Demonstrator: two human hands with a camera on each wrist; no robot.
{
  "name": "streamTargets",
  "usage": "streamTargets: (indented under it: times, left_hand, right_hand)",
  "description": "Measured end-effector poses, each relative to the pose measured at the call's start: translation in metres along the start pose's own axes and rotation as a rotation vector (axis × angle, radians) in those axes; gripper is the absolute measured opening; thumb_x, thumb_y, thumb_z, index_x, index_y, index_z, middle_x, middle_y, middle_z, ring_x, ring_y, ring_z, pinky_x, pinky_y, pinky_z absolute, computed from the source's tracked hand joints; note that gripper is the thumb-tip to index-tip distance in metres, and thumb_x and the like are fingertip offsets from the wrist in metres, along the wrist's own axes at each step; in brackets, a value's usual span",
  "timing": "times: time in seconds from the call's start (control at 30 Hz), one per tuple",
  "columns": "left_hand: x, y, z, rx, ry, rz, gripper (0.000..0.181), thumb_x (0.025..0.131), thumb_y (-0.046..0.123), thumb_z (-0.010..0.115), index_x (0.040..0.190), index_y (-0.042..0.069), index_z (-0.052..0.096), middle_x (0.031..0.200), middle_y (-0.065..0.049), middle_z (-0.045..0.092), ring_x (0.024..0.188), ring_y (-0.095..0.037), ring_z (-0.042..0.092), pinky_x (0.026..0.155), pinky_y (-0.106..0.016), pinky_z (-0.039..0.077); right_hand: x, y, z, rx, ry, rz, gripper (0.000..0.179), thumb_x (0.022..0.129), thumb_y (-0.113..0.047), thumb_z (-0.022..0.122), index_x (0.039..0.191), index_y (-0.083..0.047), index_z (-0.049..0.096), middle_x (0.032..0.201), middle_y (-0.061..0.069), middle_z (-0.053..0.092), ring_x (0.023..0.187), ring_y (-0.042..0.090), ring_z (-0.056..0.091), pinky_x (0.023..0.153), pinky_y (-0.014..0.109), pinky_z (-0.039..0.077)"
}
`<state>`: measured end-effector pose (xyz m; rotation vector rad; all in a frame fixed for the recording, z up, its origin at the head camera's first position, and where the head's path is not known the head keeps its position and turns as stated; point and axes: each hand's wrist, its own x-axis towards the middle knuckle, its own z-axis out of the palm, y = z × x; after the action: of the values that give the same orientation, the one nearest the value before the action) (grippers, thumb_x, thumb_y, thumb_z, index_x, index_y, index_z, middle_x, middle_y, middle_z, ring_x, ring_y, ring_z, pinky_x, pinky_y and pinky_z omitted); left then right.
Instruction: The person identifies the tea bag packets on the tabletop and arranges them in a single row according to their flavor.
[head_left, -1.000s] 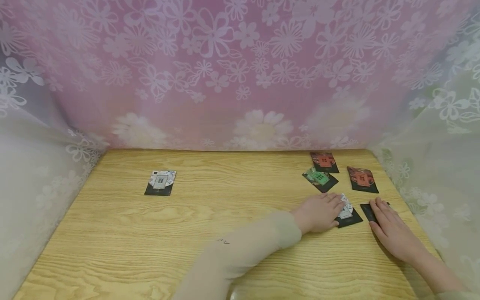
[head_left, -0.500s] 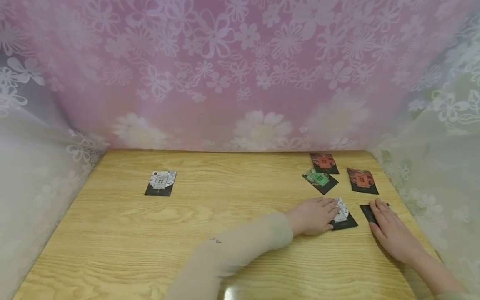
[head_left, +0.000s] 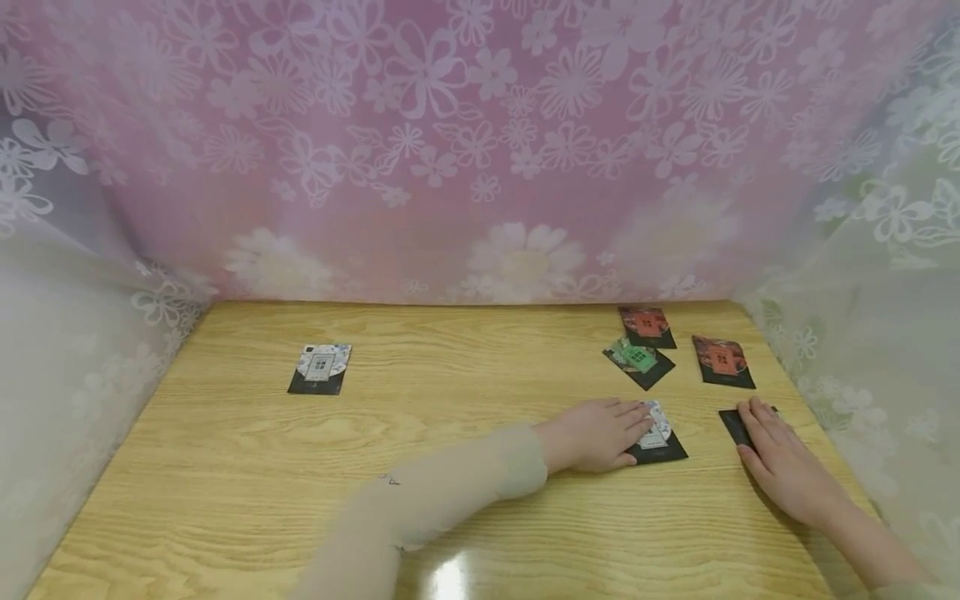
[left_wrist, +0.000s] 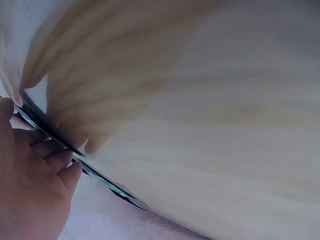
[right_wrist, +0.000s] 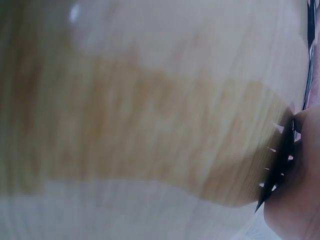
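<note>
In the head view my left hand lies palm down, its fairly straight fingers resting on a flat white-and-black packet with a floral print. The packet's left part is hidden under the fingers. Farther right, my right hand presses flat on a black packet, covering most of it. The left wrist view shows the fingers against a dark, thin packet edge. From the right wrist, the dark packet shows edge-on beside the hand.
Behind the hands lie a green-and-black packet, partly overlapping a red-and-black packet, and another red-and-black packet. A second white-and-black packet lies far left on the wooden table. Floral curtains border the back and sides.
My left hand has slid leftward and slightly nearer, and the white-and-black packet under its fingers has moved along with it. My right hand stays in place on the black packet.
</note>
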<state>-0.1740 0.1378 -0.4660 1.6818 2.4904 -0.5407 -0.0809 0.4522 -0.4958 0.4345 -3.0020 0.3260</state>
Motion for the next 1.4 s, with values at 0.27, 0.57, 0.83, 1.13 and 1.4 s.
streamTargets:
  times: [0.27,0.57,0.83,1.13,1.4]
  left_hand:
    - [-0.040,-0.016,0.020,-0.033,0.036,0.032,0.068,0.116,0.051,0.025,0.173,0.017,0.013,0.181,0.000,0.011,0.168,-0.013,0.010,0.138,-0.026,0.012]
    - [-0.078,-0.033,0.033,-0.012,0.074,0.002,0.069,0.115,0.052,0.028,0.171,0.012,0.022,0.179,-0.005,0.019,0.167,-0.018,0.019,0.138,-0.031,0.018]
    - [-0.106,-0.049,0.047,-0.055,0.103,-0.043,0.068,0.115,0.049,0.034,0.170,0.010,0.024,0.178,-0.008,0.021,0.166,-0.019,0.021,0.137,-0.033,0.019]
    - [-0.141,-0.072,0.060,-0.190,0.091,-0.109,0.068,0.116,0.044,0.036,0.171,0.007,0.021,0.179,-0.009,0.019,0.167,-0.022,0.018,0.138,-0.035,0.018]
    - [-0.166,-0.094,0.073,-0.274,0.070,-0.163,0.064,0.117,0.037,0.038,0.171,0.008,0.020,0.180,-0.008,0.016,0.167,-0.022,0.015,0.138,-0.037,0.017]
  right_hand:
    - [-0.002,0.000,0.002,0.006,-0.008,0.008,0.063,0.115,-0.014,0.042,0.165,0.013,0.015,0.170,0.041,0.011,0.166,0.043,-0.006,0.129,0.022,-0.023]
    - [-0.001,0.001,0.002,0.005,-0.021,0.020,0.063,0.115,-0.015,0.042,0.165,0.014,0.015,0.169,0.042,0.011,0.165,0.043,-0.006,0.130,0.023,-0.023]
    - [-0.001,0.000,0.002,0.008,-0.014,0.014,0.063,0.115,-0.015,0.041,0.165,0.013,0.015,0.169,0.042,0.012,0.166,0.041,-0.007,0.130,0.022,-0.023]
    - [-0.001,0.001,0.001,0.006,-0.013,0.012,0.062,0.115,-0.015,0.041,0.164,0.014,0.016,0.169,0.043,0.012,0.166,0.041,-0.008,0.130,0.024,-0.023]
    - [0.000,0.001,0.002,0.002,-0.004,0.007,0.062,0.115,-0.014,0.042,0.164,0.015,0.017,0.167,0.044,0.015,0.166,0.040,-0.007,0.131,0.024,-0.022]
